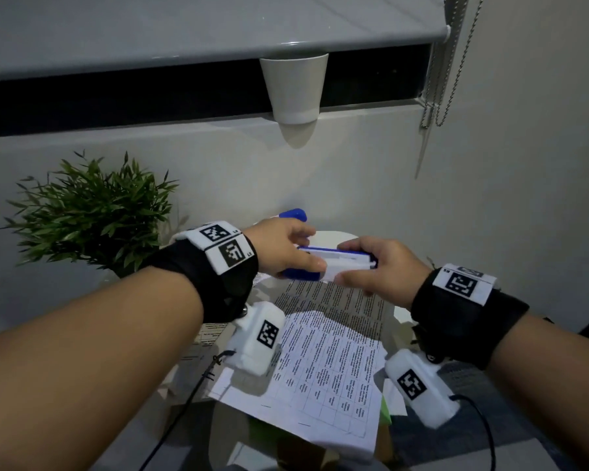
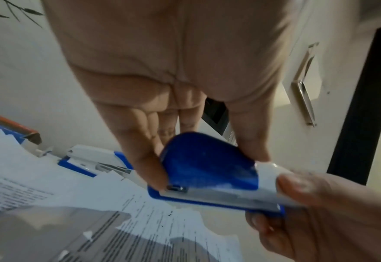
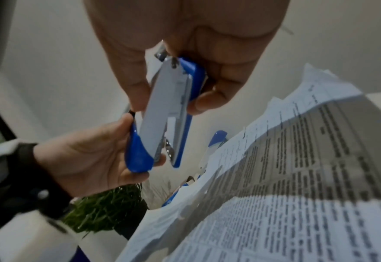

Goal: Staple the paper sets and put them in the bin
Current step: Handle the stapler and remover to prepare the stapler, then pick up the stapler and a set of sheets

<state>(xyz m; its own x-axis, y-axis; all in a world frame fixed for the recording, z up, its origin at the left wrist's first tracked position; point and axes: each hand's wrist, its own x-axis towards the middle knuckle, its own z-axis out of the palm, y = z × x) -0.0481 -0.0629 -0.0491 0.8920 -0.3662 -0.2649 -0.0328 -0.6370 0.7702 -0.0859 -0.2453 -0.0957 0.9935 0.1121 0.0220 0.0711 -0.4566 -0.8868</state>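
Note:
Both hands hold a blue and white stapler [image 1: 334, 263] in the air above the printed paper sheets [image 1: 323, 355]. My left hand [image 1: 286, 248] grips its blue front end [image 2: 207, 166]. My right hand [image 1: 374, 263] grips its hinge end [image 3: 185, 70]. The stapler's top and base stand slightly apart at the front [image 3: 162, 150]. A second blue and white stapler [image 2: 95, 161] lies on the table behind the papers [image 2: 50, 186]. The sheets [image 3: 286, 177] lie loosely overlapped, with tables of text on them. No bin shows clearly in any view.
A potted green plant [image 1: 89, 212] stands at the left behind my left arm. A white cup [image 1: 295, 86] sits on the window ledge above. A blue and orange box [image 2: 12, 127] lies at the far left. Cables [image 1: 184, 396] trail from both wrist cameras.

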